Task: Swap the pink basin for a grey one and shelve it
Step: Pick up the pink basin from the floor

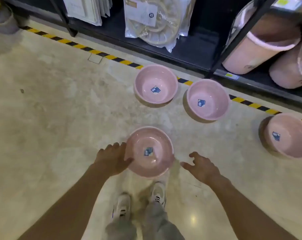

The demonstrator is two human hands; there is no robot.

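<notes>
Several pink basins, each with a blue label inside, are spread over the concrete floor. The nearest pink basin (149, 152) is just in front of my shoes. My left hand (112, 158) grips its left rim, thumb inside and fingers outside. To the right of that basin my right hand (201, 168) hovers with fingers spread, a small gap away from the rim. Three more pink basins lie farther off: one at the centre back (155, 85), one beside it (207, 101) and one at the far right (287, 135). Every basin in view is pink.
A black shelf unit (190, 54) runs along the back behind yellow-black floor tape (98, 52). It holds packaged goods (153, 23) and, on the right, pink buckets lying on their sides (261, 49). My shoes (140, 200) stand below the near basin.
</notes>
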